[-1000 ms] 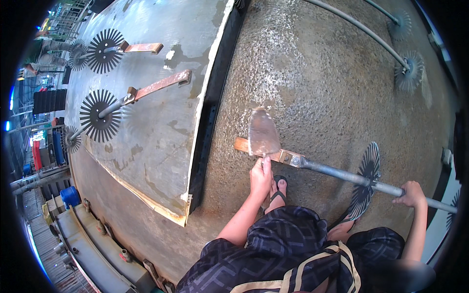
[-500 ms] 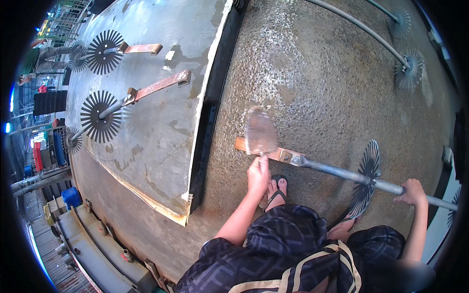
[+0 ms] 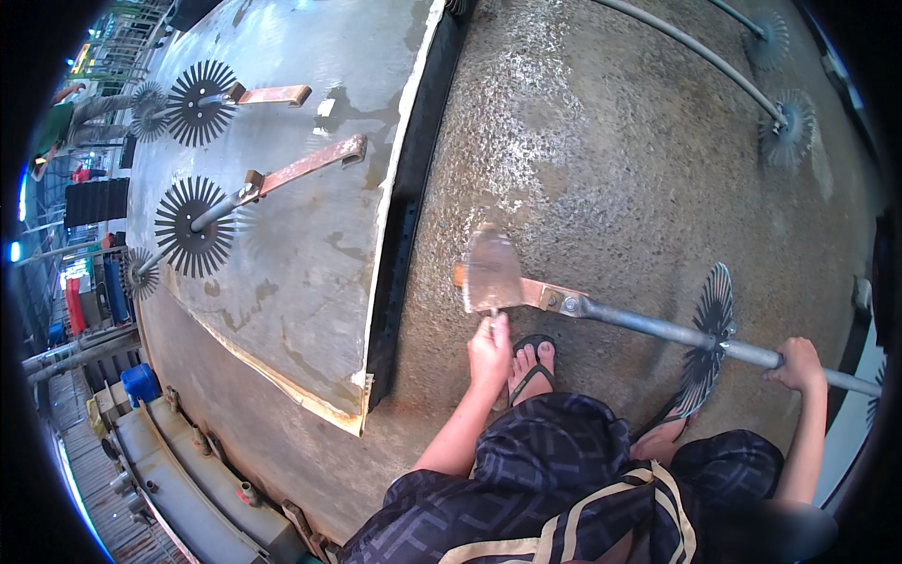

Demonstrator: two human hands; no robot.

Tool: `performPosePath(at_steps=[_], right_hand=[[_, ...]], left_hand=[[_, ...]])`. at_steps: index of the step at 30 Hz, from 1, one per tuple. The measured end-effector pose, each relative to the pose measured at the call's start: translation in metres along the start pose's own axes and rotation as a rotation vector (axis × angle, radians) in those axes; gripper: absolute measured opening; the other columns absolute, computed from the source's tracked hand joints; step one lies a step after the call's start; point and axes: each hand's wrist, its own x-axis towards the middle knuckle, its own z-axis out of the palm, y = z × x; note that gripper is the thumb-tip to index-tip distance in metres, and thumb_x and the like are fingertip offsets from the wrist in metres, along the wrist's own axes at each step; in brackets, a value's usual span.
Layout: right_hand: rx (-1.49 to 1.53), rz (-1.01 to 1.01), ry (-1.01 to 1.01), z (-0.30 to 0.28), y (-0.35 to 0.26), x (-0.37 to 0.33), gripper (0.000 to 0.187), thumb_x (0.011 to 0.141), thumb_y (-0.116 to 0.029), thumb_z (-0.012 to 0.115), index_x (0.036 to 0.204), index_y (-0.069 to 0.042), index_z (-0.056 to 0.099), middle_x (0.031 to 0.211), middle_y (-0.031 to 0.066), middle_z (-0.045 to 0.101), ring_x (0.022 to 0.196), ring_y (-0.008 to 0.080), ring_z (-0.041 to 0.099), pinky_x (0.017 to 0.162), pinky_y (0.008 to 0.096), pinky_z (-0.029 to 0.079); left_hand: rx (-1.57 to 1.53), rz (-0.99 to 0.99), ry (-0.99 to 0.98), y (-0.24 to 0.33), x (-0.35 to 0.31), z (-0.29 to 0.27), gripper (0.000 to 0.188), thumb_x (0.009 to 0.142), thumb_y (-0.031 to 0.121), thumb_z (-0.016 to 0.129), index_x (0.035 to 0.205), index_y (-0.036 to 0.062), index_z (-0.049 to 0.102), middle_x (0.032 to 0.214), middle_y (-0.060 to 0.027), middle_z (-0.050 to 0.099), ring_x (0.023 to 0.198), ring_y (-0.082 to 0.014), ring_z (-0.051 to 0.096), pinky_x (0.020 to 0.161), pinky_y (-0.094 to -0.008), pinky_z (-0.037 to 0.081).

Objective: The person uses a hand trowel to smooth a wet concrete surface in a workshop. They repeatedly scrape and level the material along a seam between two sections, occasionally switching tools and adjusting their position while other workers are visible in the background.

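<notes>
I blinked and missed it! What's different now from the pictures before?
The left hand and the trowel it holds moved slightly left and lower in the picture. Nothing was taken hold of or let go. The right hand still grips the metal pole, and the grey sheet stayed put.

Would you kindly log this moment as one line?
left hand: holding trowel; right hand: gripping metal rod; trowel: overlaps copper bar in view, contact unclear

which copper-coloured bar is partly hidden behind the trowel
The copper-coloured bar bolted to the rod in the right hand; the trowel hides part of it. The other two bars at left are uncovered.
</notes>
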Motion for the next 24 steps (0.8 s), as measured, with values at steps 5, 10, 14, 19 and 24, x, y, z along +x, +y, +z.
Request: performPosePath(at_steps=[5,10,14,19,24], right_hand=[[0.004,-0.027,0.029,0.007,0.005,0.0,0.036,0.05,-0.033,0.083,0.068,-0.005,0.069,0.068,0.0176,0.064,0.07,0.034,0.064,0.07,0.0413,0.05],[0.055,0.02,-0.023,0.0,-0.002,-0.002,0.038,0.05,-0.034,0.084,0.068,-0.005,0.069,0.069,0.0173,0.064,0.071,0.0339,0.064,0.07,0.0409,0.05],[0.061,0.017,-0.027,0.003,0.001,-0.001,0.039,0.05,-0.035,0.084,0.069,-0.004,0.069,0.07,0.0171,0.065,0.07,0.0338,0.064,0.07,0.0407,0.05],[0.011,0.011,-0.014,0.007,0.004,-0.002,0.041,0.049,-0.036,0.084,0.069,-0.004,0.069,0.07,0.0172,0.064,0.072,0.0336,0.064,0.071,0.0403,0.05],[0.066,0.001,-0.028,0.006,0.004,-0.002,0.041,0.05,-0.036,0.085,0.069,-0.004,0.068,0.07,0.0174,0.064,0.073,0.0339,0.064,0.072,0.0408,0.05]], left_hand=[[-0.041,-0.016,0.018,0.001,0.003,-0.002,0.034,0.097,0.033,0.047,0.074,0.0073,0.046,0.05,-0.0005,0.045,0.039,-0.0085,0.044,0.037,-0.0251,0.036],[-0.18,-0.244,0.084,0.02,0.01,-0.007,0.038,0.097,0.031,0.048,0.074,0.0016,0.052,0.053,-0.0063,0.051,0.05,-0.0157,0.049,0.048,-0.0342,0.039],[0.009,-0.019,0.014,0.008,-0.007,0.012,0.035,0.097,0.029,0.049,0.074,0.0026,0.052,0.051,-0.0016,0.046,0.053,-0.0092,0.041,0.048,-0.0318,0.038],[-0.084,0.005,0.083,0.004,0.007,0.01,0.032,0.098,0.03,0.047,0.076,0.0066,0.046,0.05,0.0009,0.045,0.041,-0.0076,0.043,0.038,-0.0253,0.035],[-0.066,-0.062,0.06,0.007,0.007,0.008,0.032,0.099,0.03,0.044,0.077,0.0078,0.044,0.048,0.0011,0.043,0.038,-0.0081,0.042,0.036,-0.0245,0.034]])
